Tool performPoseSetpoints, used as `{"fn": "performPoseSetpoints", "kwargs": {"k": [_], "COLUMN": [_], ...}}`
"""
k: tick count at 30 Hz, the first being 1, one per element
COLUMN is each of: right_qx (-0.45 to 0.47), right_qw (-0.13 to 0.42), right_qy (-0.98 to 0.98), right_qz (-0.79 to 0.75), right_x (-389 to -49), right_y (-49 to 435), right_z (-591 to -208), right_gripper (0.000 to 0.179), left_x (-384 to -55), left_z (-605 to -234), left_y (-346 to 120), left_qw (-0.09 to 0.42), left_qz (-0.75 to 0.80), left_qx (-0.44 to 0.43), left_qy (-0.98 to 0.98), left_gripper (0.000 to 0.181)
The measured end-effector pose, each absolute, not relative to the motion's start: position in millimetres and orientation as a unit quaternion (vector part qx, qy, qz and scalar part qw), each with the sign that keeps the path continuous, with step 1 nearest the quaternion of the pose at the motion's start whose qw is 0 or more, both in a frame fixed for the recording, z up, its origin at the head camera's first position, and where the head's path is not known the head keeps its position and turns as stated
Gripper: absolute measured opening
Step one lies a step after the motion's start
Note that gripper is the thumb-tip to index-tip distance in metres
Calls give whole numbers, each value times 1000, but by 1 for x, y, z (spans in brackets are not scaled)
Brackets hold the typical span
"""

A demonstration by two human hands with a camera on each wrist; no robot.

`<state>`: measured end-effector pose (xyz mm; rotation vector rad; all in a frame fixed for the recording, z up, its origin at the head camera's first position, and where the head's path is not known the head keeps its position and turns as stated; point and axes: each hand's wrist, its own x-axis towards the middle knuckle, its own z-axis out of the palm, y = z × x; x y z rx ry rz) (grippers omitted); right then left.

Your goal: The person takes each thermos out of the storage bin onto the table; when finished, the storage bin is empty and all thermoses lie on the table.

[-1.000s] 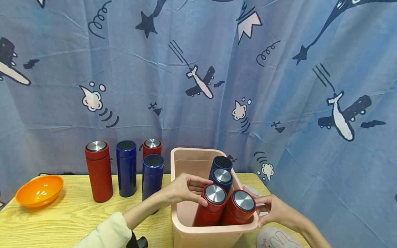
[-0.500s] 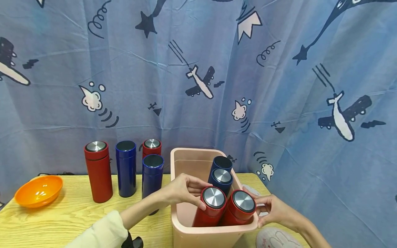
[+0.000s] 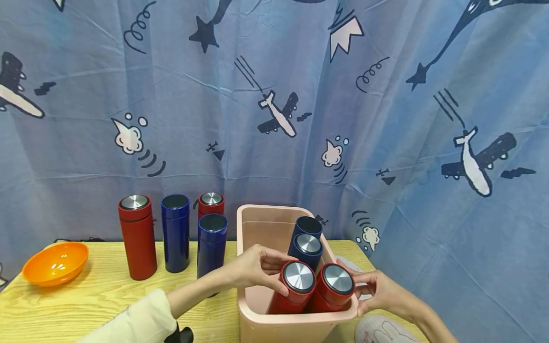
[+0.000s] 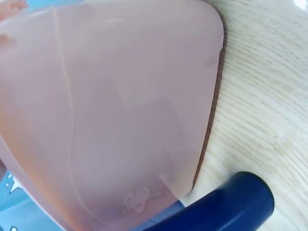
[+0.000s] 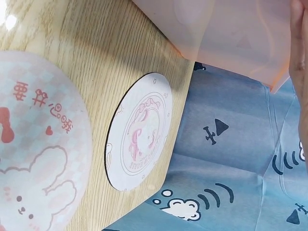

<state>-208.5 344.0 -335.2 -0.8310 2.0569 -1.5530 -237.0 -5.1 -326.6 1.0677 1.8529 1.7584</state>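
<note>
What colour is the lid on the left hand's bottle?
Silver, edged in black; the lid shows best in the head view.

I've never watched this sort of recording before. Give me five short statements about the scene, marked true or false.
1. The left hand grips a red bottle. True.
2. The right hand grips a bottle too. False: it is at the edge of the bin.
3. Two blue bottles are in the bin. True.
4. The orange bowl is inside the bin. False: it sits on the table.
5. The curtain is blue. True.
</note>
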Motion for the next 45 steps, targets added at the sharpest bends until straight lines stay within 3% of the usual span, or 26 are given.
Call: {"fn": "performPoseSetpoints", "kwargs": {"k": [6, 24, 45], "right_qx": [-302, -290, -298], "right_qw": [208, 218, 219], "right_qy": [745, 741, 737], "right_qz": [-557, -565, -565], "right_x": [-208, -208, -208], "right_y": [344, 345, 344], "right_z": [-335, -336, -336], "right_gripper": [40, 39, 43], "left_x": [-233, -224, -219], "left_z": [-326, -329, -323], "left_y": [-4, -3, -15], "left_qw": [186, 107, 77], "left_qz": [618, 658, 661], "left_qx": [388, 321, 303], "left_qy": [658, 673, 682], "left_gripper": [53, 52, 52]}}
